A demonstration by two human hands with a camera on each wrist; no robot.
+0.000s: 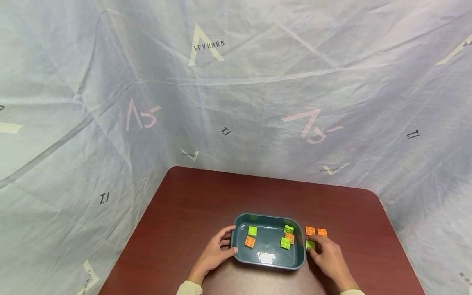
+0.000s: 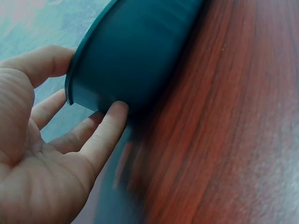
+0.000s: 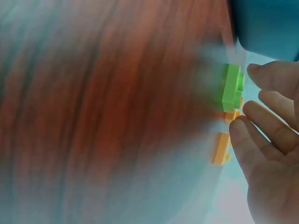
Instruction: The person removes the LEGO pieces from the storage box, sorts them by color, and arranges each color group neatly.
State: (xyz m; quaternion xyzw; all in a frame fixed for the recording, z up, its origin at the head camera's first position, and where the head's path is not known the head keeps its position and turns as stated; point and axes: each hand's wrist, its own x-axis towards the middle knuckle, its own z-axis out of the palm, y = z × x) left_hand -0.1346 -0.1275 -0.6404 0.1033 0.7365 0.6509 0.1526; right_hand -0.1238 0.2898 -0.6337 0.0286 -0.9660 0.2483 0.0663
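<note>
A dark teal tray (image 1: 265, 262) stands on the table with several green and orange toy building bricks inside, among them a green brick (image 1: 252, 231) and an orange brick (image 1: 250, 242). My left hand (image 1: 215, 250) holds the tray's left end, its thumb and a finger at the rim and wall, as the left wrist view also shows. Beside the tray's right end, my right hand (image 1: 329, 258) hovers at a green brick (image 1: 310, 245). Thumb and fingers are spread around that brick (image 3: 231, 88), with a gap visible in the right wrist view.
Just beyond the right hand lie two orange bricks, one (image 1: 310, 230) near the tray and another (image 1: 322, 232) to its right. The red-brown wooden table (image 1: 191, 196) has rounded far corners. Pale printed sheeting (image 1: 258, 102) hangs behind and along both sides.
</note>
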